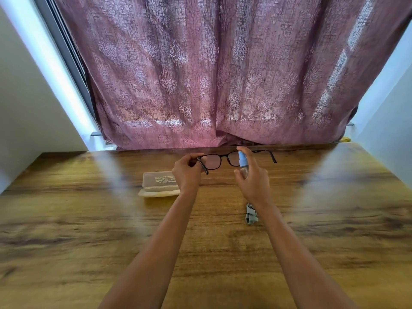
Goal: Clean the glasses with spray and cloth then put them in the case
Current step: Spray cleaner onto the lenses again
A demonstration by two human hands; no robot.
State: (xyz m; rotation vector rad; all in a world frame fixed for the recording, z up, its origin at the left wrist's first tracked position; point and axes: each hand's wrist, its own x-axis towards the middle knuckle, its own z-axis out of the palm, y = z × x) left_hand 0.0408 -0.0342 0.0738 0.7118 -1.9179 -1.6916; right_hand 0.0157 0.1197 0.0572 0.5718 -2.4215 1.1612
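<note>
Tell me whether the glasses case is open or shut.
Open: the case has its clear lid raised behind the yellowish base.

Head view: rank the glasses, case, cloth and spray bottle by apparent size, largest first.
1. the glasses, widest span.
2. the case, partly behind the left hand.
3. the cloth and the spray bottle look alike, both partly hidden, so unranked.

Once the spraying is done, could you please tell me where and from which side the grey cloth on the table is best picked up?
Probably pinch the grey cloth at its wider near end, coming down from above: it lies crumpled in a narrow strip on the table, so its raised folds give purchase, while its far end disappears behind the right arm.
</note>
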